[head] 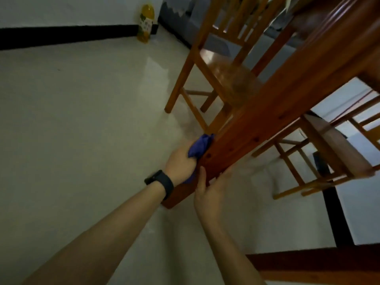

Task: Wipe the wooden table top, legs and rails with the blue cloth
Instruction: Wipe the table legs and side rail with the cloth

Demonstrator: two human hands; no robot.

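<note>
A reddish wooden table leg [257, 128] runs from the upper right down to the pale floor, its foot near the picture's middle. My left hand [181, 161], with a black watch on the wrist, presses the bunched blue cloth [200, 146] against the leg's left face just above the foot. My right hand [209, 188] wraps around the leg's lower right side, thumb on the front face and fingers behind. The table's rail and top edge [349, 23] show at the top right. Part of the cloth is hidden under my left palm.
A light wooden chair [216, 64] stands just behind the leg. A second chair [320, 157] sits to the right under the table. A yellow patterned bottle [146, 23] stands by the far wall with its black skirting. Another dark wooden piece [318, 262] lies at the bottom right.
</note>
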